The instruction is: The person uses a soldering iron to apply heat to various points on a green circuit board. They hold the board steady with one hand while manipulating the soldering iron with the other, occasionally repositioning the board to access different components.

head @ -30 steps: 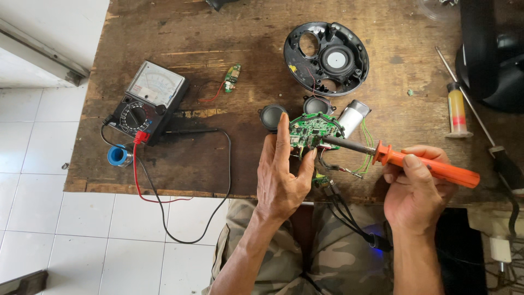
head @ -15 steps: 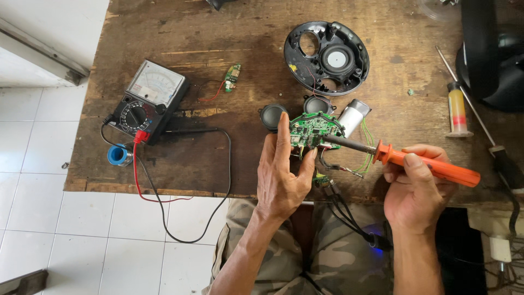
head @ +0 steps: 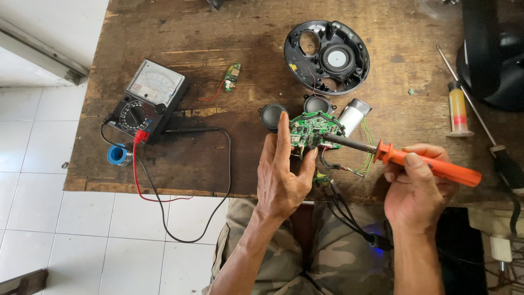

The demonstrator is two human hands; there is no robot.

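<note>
- Green circuit board (head: 313, 129), rounded at its far edge, sits propped at the near middle of the wooden counter (head: 218, 33) in the head view, the only view there is. Wires trail from it toward the person's lap.
- Left hand (head: 284, 177): its grip is closed on the near edge of the board, thumb on one side and fingers up along the other, apparently tilting and steadying the board so its face meets the tool.
- Right hand (head: 417, 191): its grip is wrapped round the orange handle of a soldering iron (head: 420, 164), held low and nearly level, so the dark metal tip reaches in from the right and touches the board's right side.
- Two small round black speaker drivers (head: 272, 116) lie just beyond the board, and a silver cylinder (head: 353, 116) lies just to its right, with green wires looping off it; they seem tethered close by their leads.
- Further back rests a round black housing (head: 326, 56) with a speaker cone in it, lying open side up.
- Well to the left stands an analogue multimeter (head: 147, 98), its red and black leads running over the counter's near edge; a small blue roll (head: 117, 154) lies just beside it, and a little green board (head: 233, 75) lies apart to its right.
- Far right: a screwdriver with a yellow handle (head: 457, 109), clear of both hands.
</note>
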